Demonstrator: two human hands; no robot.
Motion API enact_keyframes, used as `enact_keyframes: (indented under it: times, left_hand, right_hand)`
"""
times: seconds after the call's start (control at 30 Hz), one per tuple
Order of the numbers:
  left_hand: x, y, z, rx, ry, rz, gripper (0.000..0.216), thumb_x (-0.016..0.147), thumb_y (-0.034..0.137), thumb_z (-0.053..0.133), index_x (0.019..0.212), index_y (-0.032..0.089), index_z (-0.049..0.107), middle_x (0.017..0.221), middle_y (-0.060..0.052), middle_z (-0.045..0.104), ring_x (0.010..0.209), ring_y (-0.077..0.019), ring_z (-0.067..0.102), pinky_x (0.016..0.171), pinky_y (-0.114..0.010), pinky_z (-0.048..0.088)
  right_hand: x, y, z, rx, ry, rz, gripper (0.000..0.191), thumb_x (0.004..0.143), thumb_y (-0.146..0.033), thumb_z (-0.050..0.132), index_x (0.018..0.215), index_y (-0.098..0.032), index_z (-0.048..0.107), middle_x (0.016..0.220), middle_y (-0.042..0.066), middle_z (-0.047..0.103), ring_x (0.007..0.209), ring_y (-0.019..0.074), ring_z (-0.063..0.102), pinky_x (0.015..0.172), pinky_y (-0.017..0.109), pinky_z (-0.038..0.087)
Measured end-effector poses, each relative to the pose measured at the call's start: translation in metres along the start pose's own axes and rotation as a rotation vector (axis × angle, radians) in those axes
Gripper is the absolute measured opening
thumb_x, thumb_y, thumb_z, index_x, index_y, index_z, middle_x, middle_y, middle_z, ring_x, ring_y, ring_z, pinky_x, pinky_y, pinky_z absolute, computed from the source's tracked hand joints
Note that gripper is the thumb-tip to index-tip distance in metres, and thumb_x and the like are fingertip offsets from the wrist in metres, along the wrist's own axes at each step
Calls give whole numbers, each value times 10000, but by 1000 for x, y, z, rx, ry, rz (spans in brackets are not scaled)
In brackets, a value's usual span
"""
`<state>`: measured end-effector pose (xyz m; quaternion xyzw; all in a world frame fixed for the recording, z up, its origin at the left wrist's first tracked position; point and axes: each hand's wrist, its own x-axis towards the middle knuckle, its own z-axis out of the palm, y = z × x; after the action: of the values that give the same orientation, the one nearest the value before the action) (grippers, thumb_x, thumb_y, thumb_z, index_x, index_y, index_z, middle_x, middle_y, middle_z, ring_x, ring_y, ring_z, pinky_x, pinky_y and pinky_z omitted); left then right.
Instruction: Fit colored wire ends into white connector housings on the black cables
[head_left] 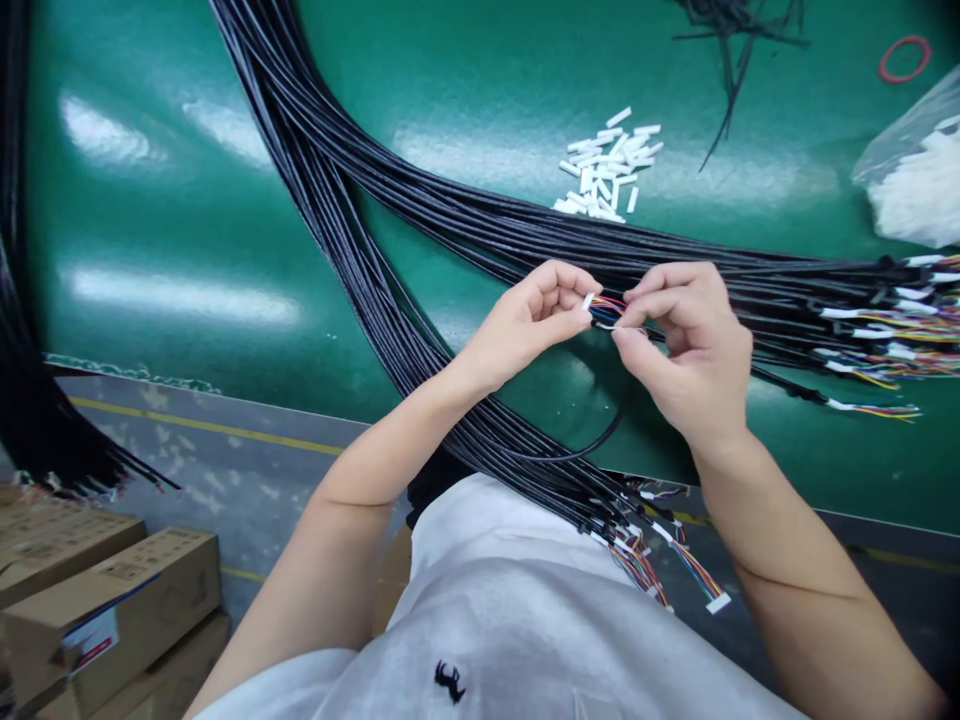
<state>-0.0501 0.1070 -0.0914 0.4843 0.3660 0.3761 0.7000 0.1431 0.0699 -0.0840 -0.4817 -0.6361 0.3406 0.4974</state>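
Note:
Between finger and thumb, my left hand [544,305] pinches a small white connector [589,300] with several coloured wires leaving it. Close on its right, my right hand [679,335] is closed on those coloured wires [609,308], its fingertips around them. Both hands are held above the green table, over the black cables. A long bundle of black cables [465,215] runs behind the hands and ends at the right in white sleeves and bare coloured wires [892,335]. Another bundle [360,270] passes under my left forearm, and its ends with coloured wires and white connectors [718,603] hang by my shirt.
Small white pieces [607,165] lie heaped behind the cables on the green table [480,70]. Black strips [735,40], a red ring [904,60] and a clear bag of white parts [919,190] are farther right. Cardboard boxes [127,610] stand lower left, beneath more hanging cables [52,410].

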Motion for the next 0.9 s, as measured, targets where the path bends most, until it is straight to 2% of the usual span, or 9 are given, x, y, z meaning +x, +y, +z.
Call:
enact_keyframes:
  times: [0.17,0.4,0.73,0.9]
  left_hand:
    - [-3,3,-1,-6,-65,6,376,823,483,832,1056,238,665,1018,-8,678,917,-111,652,862,-249,556]
    - [-4,7,1,-37,-114,-33,339,824,429,845,1043,236,673,982,2,707,886,-97,666,874,-244,568]
    - [-3,7,1,3,-83,-59,395,791,470,864,1034,225,670,1001,-15,729,927,-123,696,847,-252,568]
    - [-3,8,2,12,-85,-50,406,791,478,863,1036,214,676,991,-20,732,897,-122,700,823,-255,569]
  right_hand:
    - [-1,-9,2,-119,-29,-34,130,818,-129,724,852,-248,684,1037,52,611,974,229,637,761,393,553]
    - [-1,-9,3,-269,43,-169,147,814,-121,702,828,-249,632,958,47,587,791,187,594,601,348,495]
    - [-1,-11,2,-329,30,-194,171,822,-88,666,832,-252,621,944,49,589,810,201,611,626,361,494]
    - [0,-9,4,-334,55,-269,183,797,-61,661,837,-235,624,932,36,574,778,176,607,622,342,485]
